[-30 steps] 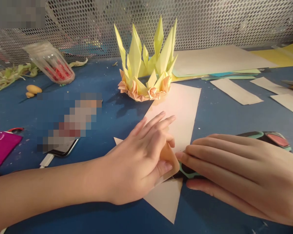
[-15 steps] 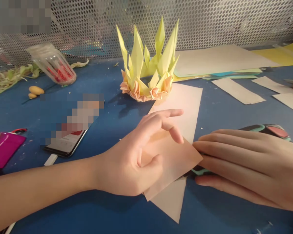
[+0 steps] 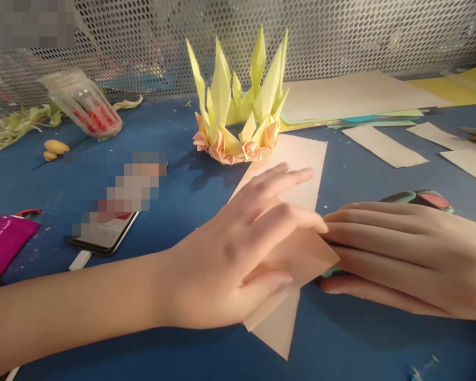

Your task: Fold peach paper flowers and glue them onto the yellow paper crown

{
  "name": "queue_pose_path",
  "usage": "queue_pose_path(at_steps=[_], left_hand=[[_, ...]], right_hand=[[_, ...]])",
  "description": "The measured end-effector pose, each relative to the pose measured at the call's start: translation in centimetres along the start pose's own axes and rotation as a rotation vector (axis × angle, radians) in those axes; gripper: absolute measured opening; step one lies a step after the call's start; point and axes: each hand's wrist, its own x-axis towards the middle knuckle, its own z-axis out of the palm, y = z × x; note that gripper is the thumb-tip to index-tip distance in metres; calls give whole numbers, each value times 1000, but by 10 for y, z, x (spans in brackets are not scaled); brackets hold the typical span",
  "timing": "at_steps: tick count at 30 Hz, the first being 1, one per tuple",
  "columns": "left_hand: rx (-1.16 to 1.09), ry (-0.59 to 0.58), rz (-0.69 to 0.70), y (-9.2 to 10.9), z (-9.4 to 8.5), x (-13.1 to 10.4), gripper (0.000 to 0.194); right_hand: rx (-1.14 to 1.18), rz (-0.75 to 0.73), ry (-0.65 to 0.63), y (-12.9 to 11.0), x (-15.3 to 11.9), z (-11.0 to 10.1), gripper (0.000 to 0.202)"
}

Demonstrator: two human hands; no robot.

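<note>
My left hand [image 3: 241,254] lies over a small peach paper square [image 3: 311,254], its fingers apart and reaching right. A longer pale pink paper strip [image 3: 301,169] runs beneath it on the blue table. My right hand [image 3: 404,254] rests palm down with fingers stretched out, fingertips at the square's right corner. Under my right hand is a black and teal tool [image 3: 416,198], mostly hidden, with a red patch. Just beyond the strip stands a paper crown [image 3: 238,127] with yellow-green spikes and peach folded flowers round its base.
At the left are a phone [image 3: 107,230], a magenta pouch [image 3: 10,243] and a tilted clear jar [image 3: 83,103] with red pieces. Large paper sheets [image 3: 357,95] lie at the back right, with cut pale strips [image 3: 384,145] nearer. A perforated metal screen [image 3: 341,42] closes the back.
My left hand has moved right over the small square, its fingers reaching further out. The square has shifted slightly right. My right hand sits a little higher in view.
</note>
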Motion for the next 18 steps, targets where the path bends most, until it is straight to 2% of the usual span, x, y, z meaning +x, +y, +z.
queue_pose_path(at_steps=[1, 4, 6, 8, 14, 18], left_hand=[[63, -73, 0, -2, -1, 0, 44], [162, -315, -96, -9, -1, 2, 75], [171, -382, -135, -11, 2, 3, 83], [173, -377, -138, -13, 6, 4, 81], [143, -244, -99, -21, 18, 0, 77], [142, -256, -101, -21, 19, 0, 77]], right_hand=[[-8, 0, -5, 1, 1, -1, 24], [-25, -8, -24, 2, 0, -2, 23], [-21, -10, -31, 1, -2, -1, 24], [-12, -12, -25, -1, -4, 0, 23], [6, 7, -25, -7, -6, 1, 26], [12, 11, -17, -8, -7, 0, 29]])
